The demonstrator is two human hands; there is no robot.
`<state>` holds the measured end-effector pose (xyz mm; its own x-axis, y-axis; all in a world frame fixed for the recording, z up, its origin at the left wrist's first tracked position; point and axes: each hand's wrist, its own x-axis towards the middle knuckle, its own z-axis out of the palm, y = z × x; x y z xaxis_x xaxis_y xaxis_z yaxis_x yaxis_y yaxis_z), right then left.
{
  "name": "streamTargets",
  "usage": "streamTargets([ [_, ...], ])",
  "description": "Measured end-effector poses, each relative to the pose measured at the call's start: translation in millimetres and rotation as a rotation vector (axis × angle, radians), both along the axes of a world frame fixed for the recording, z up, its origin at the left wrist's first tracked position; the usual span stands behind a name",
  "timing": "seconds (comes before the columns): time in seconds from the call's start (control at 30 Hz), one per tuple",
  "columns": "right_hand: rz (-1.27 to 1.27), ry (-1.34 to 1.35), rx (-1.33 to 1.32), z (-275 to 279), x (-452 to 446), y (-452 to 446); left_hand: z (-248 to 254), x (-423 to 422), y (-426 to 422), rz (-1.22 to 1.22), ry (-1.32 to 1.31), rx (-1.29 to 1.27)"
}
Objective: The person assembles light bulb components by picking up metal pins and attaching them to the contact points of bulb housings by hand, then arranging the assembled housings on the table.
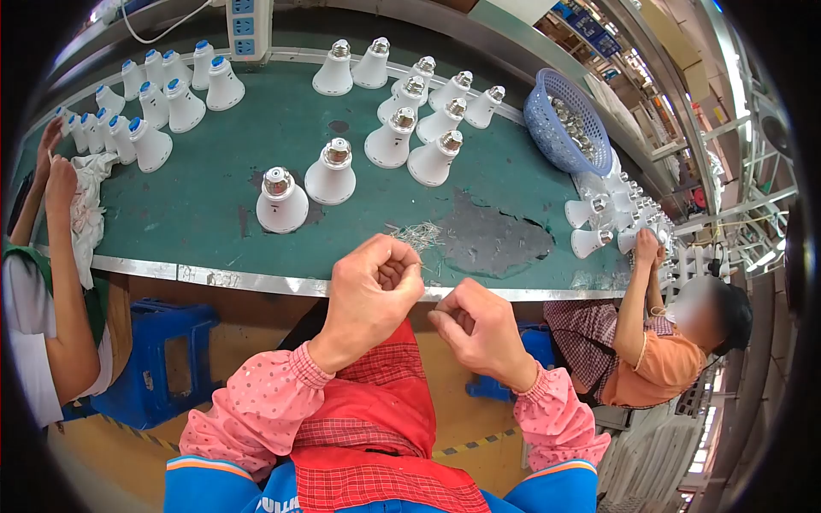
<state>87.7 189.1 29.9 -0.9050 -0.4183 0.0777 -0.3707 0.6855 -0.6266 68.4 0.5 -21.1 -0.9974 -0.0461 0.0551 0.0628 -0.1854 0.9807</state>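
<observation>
My left hand is closed at the table's front edge, thumb against curled fingers. What it pinches, if anything, is too small to make out. To its right, my right hand is also closed, its fingertips curled toward the left hand; its contents are hidden. Just beyond the left hand lies a small pile of thin metal pins. The nearest white bulb housing with a metal screw cap stands upright on the green table, beside a second capped housing. Neither hand touches them.
Several capped housings stand farther back. Blue-topped housings are at the left, near another person's hands. A blue basket of metal caps sits at right. A co-worker handles housings there. A power strip stands behind.
</observation>
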Motion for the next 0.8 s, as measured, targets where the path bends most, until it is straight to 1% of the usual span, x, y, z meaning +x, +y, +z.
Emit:
streamTargets([
  [0.03, -0.062, -0.022, -0.099, 0, 1, -1, 1, 2, 2, -0.004, 0.017, 0.024],
  [0.1, -0.191, -0.066, -0.297, 0, 1, -6, 2, 5, 6, -0.008, 0.04, -0.017],
  [0.13, -0.191, -0.058, -0.358, -3, -1, -5, 3, 8, 8, -0.011, 0.051, -0.04],
  [0.23, -0.23, -0.162, -0.524, -6, -3, -9, 5, 14, 11, 0.013, 0.139, -0.118],
  [0.33, -0.257, -0.2, -0.575, -6, -3, -13, 7, 18, 9, 0.011, 0.215, -0.222],
  [0.43, -0.27, -0.164, -0.524, -8, -3, -16, 8, 21, 10, 0.072, 0.369, -0.369],
  [0.53, -0.212, -0.022, -0.182, 10, -10, -15, -3, 10, 14, 0.183, 0.743, -0.601],
  [0.63, -0.11, 0.028, 0.012, 14, -24, -10, 2, 7, 12, 0.084, 0.845, -0.727],
  [0.67, -0.112, 0.001, 0.044, 18, -25, -9, -3, 4, 13, 0.104, 0.859, -0.717],
  [0.77, -0.23, -0.128, -0.402, 17, -20, -12, 14, 11, 10, 0.094, 0.422, -0.41],
  [0.8, -0.265, -0.152, -0.417, 13, -16, -9, 12, 10, 7, 0.021, 0.211, -0.223],
])
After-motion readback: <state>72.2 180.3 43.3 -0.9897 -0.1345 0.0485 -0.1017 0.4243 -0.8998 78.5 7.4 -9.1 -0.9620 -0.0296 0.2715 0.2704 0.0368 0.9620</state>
